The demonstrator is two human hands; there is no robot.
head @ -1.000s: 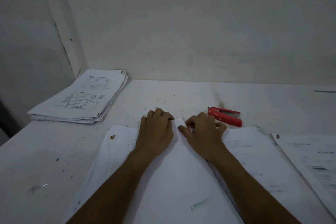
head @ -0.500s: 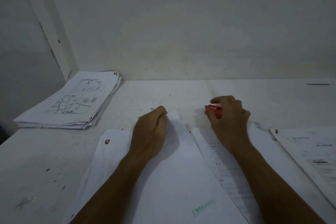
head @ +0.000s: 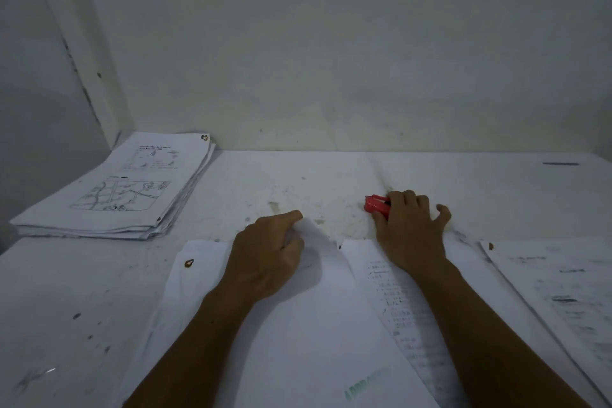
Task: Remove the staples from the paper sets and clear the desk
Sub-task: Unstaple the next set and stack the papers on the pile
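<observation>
Pinching a white paper set's lifted corner, left hand; right hand grips red staple remover.

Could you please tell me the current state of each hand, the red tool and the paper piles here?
left hand: pinches the lifted corner of the front paper set.
right hand: grips the red staple remover on the desk.
corner stack: lies flat, untouched.
right-side papers: lie flat.

My right hand curls around the red staple remover on the tabletop. My left hand pinches the top paper set by its raised corner. A paper stack sits far left.
</observation>
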